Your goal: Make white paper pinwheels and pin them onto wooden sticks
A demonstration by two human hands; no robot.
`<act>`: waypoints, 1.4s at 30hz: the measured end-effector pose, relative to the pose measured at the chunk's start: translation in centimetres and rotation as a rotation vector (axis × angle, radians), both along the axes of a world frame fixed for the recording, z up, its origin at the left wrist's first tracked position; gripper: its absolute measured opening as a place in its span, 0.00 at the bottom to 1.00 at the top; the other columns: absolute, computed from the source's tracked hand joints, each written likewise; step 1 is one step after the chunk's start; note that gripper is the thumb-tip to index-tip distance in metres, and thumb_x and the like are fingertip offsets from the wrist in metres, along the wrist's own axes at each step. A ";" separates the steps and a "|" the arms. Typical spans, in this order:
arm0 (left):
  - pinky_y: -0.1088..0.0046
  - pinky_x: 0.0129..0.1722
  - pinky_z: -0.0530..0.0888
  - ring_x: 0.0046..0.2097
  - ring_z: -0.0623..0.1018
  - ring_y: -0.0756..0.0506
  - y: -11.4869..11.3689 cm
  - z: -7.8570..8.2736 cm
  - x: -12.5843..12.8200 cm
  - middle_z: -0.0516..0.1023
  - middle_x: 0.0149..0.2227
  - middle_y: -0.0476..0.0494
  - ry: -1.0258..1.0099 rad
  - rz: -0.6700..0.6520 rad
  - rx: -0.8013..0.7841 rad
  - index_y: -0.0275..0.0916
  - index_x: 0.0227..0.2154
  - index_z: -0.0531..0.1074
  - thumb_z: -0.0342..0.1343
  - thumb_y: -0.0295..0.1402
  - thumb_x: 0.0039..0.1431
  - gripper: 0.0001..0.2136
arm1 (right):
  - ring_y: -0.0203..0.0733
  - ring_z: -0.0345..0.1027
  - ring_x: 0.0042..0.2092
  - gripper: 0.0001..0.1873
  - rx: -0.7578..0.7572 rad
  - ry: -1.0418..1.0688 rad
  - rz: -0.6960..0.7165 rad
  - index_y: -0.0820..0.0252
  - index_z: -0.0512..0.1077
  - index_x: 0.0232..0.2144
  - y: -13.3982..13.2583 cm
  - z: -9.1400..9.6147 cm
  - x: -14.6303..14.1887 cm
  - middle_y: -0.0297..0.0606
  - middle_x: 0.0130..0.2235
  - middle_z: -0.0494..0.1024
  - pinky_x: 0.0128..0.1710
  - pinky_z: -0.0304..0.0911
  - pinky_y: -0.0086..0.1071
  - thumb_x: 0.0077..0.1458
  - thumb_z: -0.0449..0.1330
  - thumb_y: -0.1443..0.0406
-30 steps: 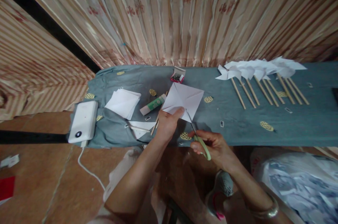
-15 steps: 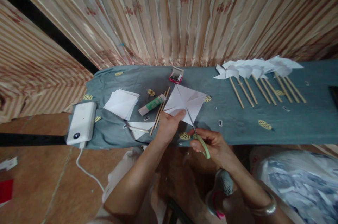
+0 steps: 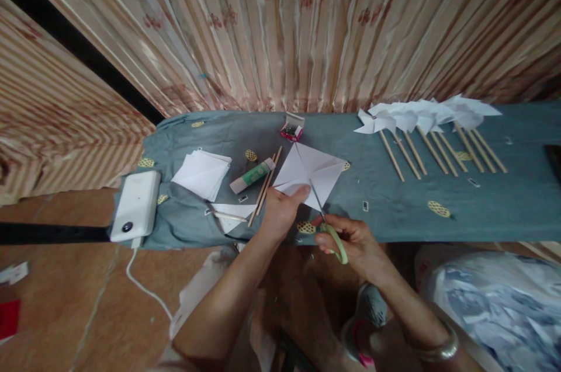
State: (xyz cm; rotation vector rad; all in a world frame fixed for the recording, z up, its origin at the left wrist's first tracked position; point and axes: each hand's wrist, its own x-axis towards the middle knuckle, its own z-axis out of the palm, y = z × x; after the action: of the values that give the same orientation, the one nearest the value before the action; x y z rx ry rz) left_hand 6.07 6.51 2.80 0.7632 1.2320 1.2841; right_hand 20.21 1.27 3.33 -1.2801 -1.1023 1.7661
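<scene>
A white square of paper (image 3: 322, 169) with slits running in from its corners is pinched at its lower left edge by my left hand (image 3: 283, 208), thumb on top. My right hand (image 3: 346, 239) grips green-handled scissors (image 3: 335, 242), fingers through the loops. The blades lie at the slit in the paper's near corner and point toward its middle. Just left of the paper are thin wooden sticks (image 3: 266, 188) and a green and white glue stick (image 3: 252, 176). A small red open box (image 3: 291, 128) of dark metal pins or tacks sits at the paper's far corner.
Paper pinwheels on sticks (image 3: 407, 118) lie in a row at the right. Leftward are a stack of white paper (image 3: 202, 173), a pencil-like stick on a paper piece (image 3: 230, 216), and a white power bank (image 3: 135, 205) with a cable. Pleated curtains (image 3: 298, 33) hang behind the cloth-covered table (image 3: 394, 214).
Both hands, the paper and the scissors keep almost the same places. The view has shifted very slightly.
</scene>
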 end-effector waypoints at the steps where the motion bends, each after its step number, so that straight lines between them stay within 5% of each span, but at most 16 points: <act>1: 0.71 0.36 0.73 0.33 0.78 0.45 0.0 0.0 0.0 0.82 0.32 0.42 0.000 0.001 -0.002 0.34 0.27 0.78 0.64 0.33 0.40 0.09 | 0.30 0.55 0.22 0.22 -0.006 0.003 -0.001 0.60 0.76 0.29 0.0 0.1 -0.1 0.28 0.20 0.65 0.22 0.53 0.26 0.37 0.71 0.50; 22: 0.67 0.41 0.74 0.37 0.79 0.43 0.0 -0.2 0.2 0.82 0.38 0.39 -0.061 -0.003 0.006 0.34 0.33 0.78 0.65 0.33 0.41 0.14 | 0.29 0.56 0.20 0.24 -0.025 0.021 -0.038 0.61 0.75 0.26 0.2 0.7 -0.5 0.27 0.18 0.66 0.19 0.51 0.26 0.33 0.72 0.49; 31: 0.63 0.47 0.73 0.42 0.80 0.40 0.4 -0.6 0.0 0.82 0.41 0.37 -0.113 -0.001 0.014 0.34 0.35 0.77 0.66 0.33 0.41 0.16 | 0.30 0.57 0.22 0.21 -0.009 0.010 0.016 0.61 0.75 0.31 -0.4 -0.9 0.2 0.27 0.20 0.67 0.22 0.54 0.26 0.39 0.71 0.52; 37: 0.61 0.46 0.74 0.41 0.80 0.41 1.3 -0.4 -0.7 0.82 0.39 0.36 -0.144 0.052 0.031 0.32 0.34 0.77 0.67 0.33 0.38 0.17 | 0.34 0.61 0.23 0.16 0.164 -0.375 0.190 0.59 0.76 0.36 -1.1 -0.9 2.5 0.28 0.21 0.71 0.22 0.54 0.28 0.46 0.66 0.56; 42: 0.64 0.42 0.75 0.38 0.80 0.42 1.4 -0.6 -1.2 0.82 0.38 0.37 -0.077 0.052 0.019 0.32 0.35 0.77 0.66 0.34 0.38 0.17 | 0.39 0.67 0.22 0.17 0.363 -0.824 0.121 0.57 0.72 0.39 -1.5 -0.2 5.4 0.32 0.23 0.76 0.23 0.59 0.32 0.47 0.64 0.56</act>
State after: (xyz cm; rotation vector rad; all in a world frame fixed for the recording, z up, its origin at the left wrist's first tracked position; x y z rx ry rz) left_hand 4.88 7.94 2.20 0.6932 1.1857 1.3574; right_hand 25.63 -0.20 3.14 -1.7694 -1.8730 1.0139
